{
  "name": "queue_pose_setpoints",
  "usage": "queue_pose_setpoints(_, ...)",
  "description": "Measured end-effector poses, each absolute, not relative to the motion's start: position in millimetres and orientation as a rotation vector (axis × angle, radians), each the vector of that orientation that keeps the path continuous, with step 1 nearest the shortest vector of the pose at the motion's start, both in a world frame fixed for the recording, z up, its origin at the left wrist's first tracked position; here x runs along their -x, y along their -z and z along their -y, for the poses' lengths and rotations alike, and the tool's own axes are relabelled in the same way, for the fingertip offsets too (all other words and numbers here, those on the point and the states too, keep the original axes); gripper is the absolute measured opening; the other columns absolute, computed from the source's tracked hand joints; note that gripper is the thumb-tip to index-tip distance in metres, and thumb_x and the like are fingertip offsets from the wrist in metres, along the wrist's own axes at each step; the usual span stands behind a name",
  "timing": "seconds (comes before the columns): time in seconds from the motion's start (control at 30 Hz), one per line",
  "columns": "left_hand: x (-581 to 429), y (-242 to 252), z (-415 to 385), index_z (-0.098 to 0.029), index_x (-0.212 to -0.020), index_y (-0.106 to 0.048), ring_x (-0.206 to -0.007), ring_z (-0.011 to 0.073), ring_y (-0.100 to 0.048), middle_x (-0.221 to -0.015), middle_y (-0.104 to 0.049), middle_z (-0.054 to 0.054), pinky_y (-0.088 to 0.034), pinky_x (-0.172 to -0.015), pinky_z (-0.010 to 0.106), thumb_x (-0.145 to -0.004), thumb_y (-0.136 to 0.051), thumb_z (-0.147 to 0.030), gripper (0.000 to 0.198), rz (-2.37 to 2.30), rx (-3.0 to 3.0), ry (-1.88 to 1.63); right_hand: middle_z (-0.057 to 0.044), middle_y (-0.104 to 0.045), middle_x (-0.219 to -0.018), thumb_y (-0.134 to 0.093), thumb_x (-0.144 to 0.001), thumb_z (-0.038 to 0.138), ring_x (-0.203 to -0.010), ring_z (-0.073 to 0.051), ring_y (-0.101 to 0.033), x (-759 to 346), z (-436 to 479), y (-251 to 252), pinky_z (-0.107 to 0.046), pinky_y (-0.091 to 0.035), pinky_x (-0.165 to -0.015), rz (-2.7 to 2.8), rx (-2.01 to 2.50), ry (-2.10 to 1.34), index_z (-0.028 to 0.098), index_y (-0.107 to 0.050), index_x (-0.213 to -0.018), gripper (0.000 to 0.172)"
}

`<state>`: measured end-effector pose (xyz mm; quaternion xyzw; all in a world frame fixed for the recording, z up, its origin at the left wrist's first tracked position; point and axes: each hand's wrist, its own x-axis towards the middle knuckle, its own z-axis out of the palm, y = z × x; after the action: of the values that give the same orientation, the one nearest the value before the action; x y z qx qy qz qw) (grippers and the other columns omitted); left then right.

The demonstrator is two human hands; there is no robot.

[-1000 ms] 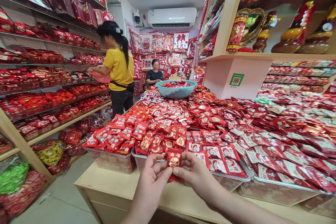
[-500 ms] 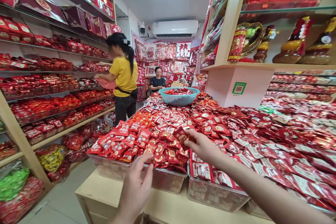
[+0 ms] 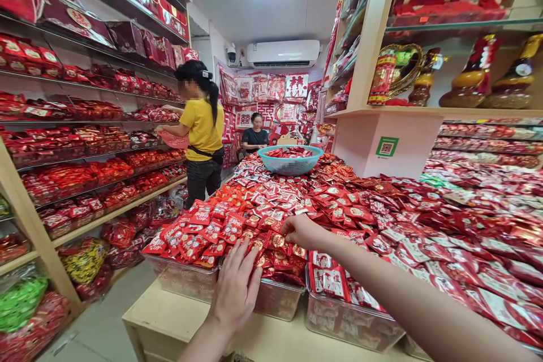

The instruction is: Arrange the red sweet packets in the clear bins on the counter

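Packets, red with round gold prints, sat heaped in the clear middle bin at the counter front, piled above its rim. Handling, my read: each one light and small, soft crinkly film, a bit slick; contents hidden, so firmness inside was unknown. Best hold looked like a fingertip pinch on an end seal or across the flat faces, no hard squeeze. Loose heap, so neighbours could slip if one got tugged.

Position vs hands: pile lay between and under both. Right hand was at its right rear side, fingers curled down with tips at the packets; couldn't tell if one was pinched, the hand hid it. Left hand was spread, palm down, over the bin's near left edge, fingertips on the near packets, nothing gripped that I could see.

Outward: left bin just beside, red packets with white print; right bin, red-and-white ones. All on a pale counter. More packets ran back to a teal basket, itself full. Farther off, a person in yellow stood by the left shelves.
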<state>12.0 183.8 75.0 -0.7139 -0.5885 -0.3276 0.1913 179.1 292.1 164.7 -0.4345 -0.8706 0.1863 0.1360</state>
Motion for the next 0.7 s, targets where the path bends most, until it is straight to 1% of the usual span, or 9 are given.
queue_pose_setpoints(0.1,-10,-75,-184,-0.016,-0.117,-0.048,-0.122,0.0257,-0.031,-0.13,-0.041,0.012,-0.036,-0.096,0.045,-0.083,-0.04,-0.026,0.036,1.66,2.009,0.898,-0.004,-0.064,-0.075,-0.052,-0.068,0.007,-0.07,-0.012,-0.056,-181,-295,-161,-0.019,-0.039,-0.058,2.534,1.273,-0.387,0.013,-0.062,-0.076,0.015)
queue_pose_setpoints(0.23,-6,-71,-186,-0.013,-0.111,-0.053,-0.121,0.026,-0.033,-0.127,-0.044,0.014,-0.037,-0.096,0.045,-0.083,-0.04,-0.024,0.033,1.605,1.999,0.911,-0.007,-0.064,-0.074,-0.052,-0.066,0.006,-0.071,-0.016,-0.056,-181,-296,-157,-0.022,-0.038,-0.061,2.585,1.28,-0.161,0.012,-0.062,-0.07,0.013)
queue_pose_setpoints(0.33,-3,-69,-187,-0.01,-0.11,-0.053,-0.12,0.0265,-0.033,-0.124,-0.045,0.016,-0.038,-0.096,0.044,-0.083,-0.04,-0.023,0.033,1.573,1.978,0.915,-0.011,-0.062,-0.08,-0.048,-0.07,0.008,-0.077,-0.019,-0.055,-176,-290,-159,-0.025,-0.037,-0.064,2.619,1.219,0.014,0.011,-0.062,-0.074,0.015)
queue_pose_setpoints(0.4,-3,-68,-186,-0.009,-0.111,-0.053,-0.12,0.0268,-0.033,-0.124,-0.044,0.017,-0.038,-0.095,0.044,-0.083,-0.04,-0.023,0.034,1.58,1.964,0.924,-0.012,-0.061,-0.083,-0.045,-0.073,0.009,-0.081,-0.019,-0.054,-168,-284,-160,-0.026,-0.036,-0.069,2.661,1.11,0.11,0.012,-0.062,-0.078,0.018)
queue_pose_setpoints(0.5,-4,-68,-186,-0.008,-0.111,-0.052,-0.119,0.0262,-0.034,-0.124,-0.044,0.017,-0.038,-0.095,0.044,-0.083,-0.039,-0.023,0.034,1.618,1.949,0.945,-0.012,-0.061,-0.081,-0.044,-0.074,0.011,-0.083,-0.022,-0.052,-154,-273,-162,-0.029,-0.034,-0.074,2.743,0.943,0.204,0.011,-0.062,-0.075,0.018)
queue_pose_setpoints(0.6,-7,-68,-187,-0.009,-0.111,-0.053,-0.119,0.0261,-0.033,-0.125,-0.043,0.017,-0.036,-0.097,0.044,-0.083,-0.039,-0.023,0.034,1.645,1.946,0.954,-0.015,-0.061,-0.08,-0.044,-0.073,0.012,-0.082,-0.024,-0.052,-146,-265,-162,-0.032,-0.034,-0.073,2.79,0.87,0.261,0.009,-0.062,-0.075,0.018)
queue_pose_setpoints(0.7,-8,-68,-189,-0.009,-0.111,-0.053,-0.119,0.0261,-0.033,-0.124,-0.043,0.016,-0.034,-0.098,0.044,-0.083,-0.039,-0.023,0.034,1.655,1.946,0.965,-0.011,-0.062,-0.083,-0.044,-0.074,0.015,-0.082,-0.02,-0.054,-147,-259,-162,-0.029,-0.035,-0.077,2.831,0.789,0.264,0.012,-0.06,-0.081,0.018)
